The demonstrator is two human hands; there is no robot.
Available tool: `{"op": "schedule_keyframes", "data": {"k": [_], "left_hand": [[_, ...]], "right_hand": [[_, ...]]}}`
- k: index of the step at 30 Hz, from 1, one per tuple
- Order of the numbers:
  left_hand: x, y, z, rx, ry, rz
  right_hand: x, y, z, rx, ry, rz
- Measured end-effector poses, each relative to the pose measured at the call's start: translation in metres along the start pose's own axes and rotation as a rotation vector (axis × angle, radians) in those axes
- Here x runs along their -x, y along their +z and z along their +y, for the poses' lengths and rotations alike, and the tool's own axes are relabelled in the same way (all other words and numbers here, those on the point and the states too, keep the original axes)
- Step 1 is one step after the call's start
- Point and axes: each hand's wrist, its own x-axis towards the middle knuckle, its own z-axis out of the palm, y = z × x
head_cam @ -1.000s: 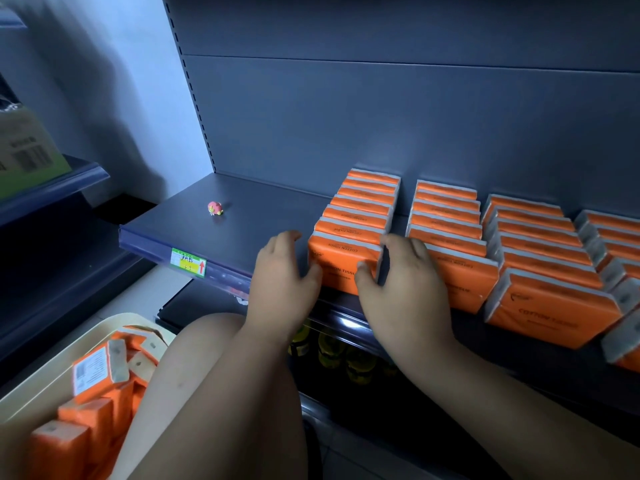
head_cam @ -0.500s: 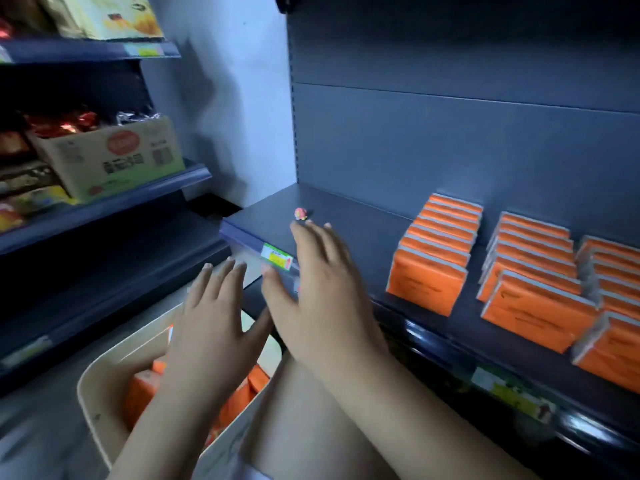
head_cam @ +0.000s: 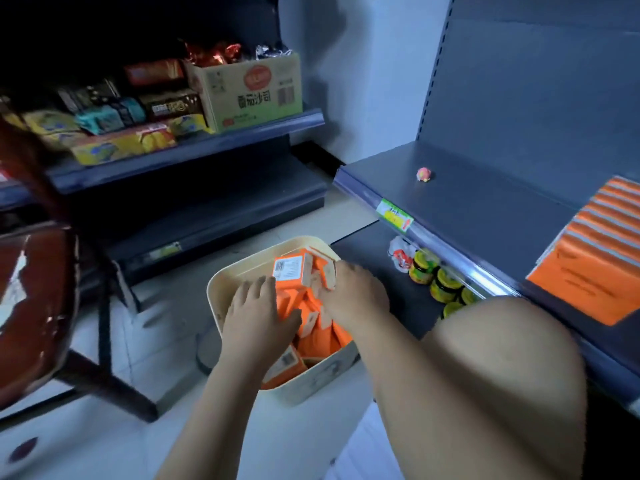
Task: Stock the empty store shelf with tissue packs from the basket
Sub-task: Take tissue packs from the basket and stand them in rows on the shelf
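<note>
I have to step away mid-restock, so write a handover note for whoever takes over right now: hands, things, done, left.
Left hand: palm down on the tissue packs in the basket, fingers spread, nothing lifted.
Right hand: fingertips hidden among the same packs; grip unclear.
Done: one row of packs in view at the right of the shelf.
Left to do: the basket holds many packs; the shelf's left part holds only a small pink thing.

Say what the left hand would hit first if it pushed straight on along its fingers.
Probably the orange tissue packs in the basket; the left hand looks almost on them, though depth is unclear.
</note>
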Motion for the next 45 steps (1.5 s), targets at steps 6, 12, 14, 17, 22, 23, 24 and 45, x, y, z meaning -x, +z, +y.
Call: {"op": "schedule_keyframes", "data": {"k": [6, 12, 14, 17, 22, 23, 24, 45], "left_hand": [[-0.027, 0.039, -0.016, 0.072, -0.102, -0.147], [-0.079, 0.082, -0.011, 0.118, -0.117, -0.187], [-0.099, 0.098, -0.005, 0.130, -0.131, -0.162], [-0.124, 0.120, 0.002, 0.154, -0.166, -0.107], [-0.152, 0.150, 0.003, 0.132, -0.260, -0.027], [-0.156, 0.154, 0.001, 0.140, -0.280, 0.007], [-0.159, 0.155, 0.001, 0.152, -0.287, 0.030], [-0.124, 0.038, -0.007, 1.340, -0.406, 0.337]], "right_hand": [[-0.044, 0.035, 0.011, -0.100, 0.122, -0.184], [-0.095, 0.086, 0.009, -0.222, 0.166, -0.242], [-0.107, 0.099, 0.009, -0.262, 0.199, -0.197], [-0.124, 0.122, 0.013, -0.274, 0.185, -0.088], [-0.138, 0.137, 0.016, -0.350, 0.221, 0.024], [-0.141, 0.139, 0.016, -0.363, 0.232, 0.057], [-0.144, 0.143, 0.017, -0.359, 0.229, 0.088], [-0.121, 0.033, 0.011, -0.860, 0.274, 0.157]]}}
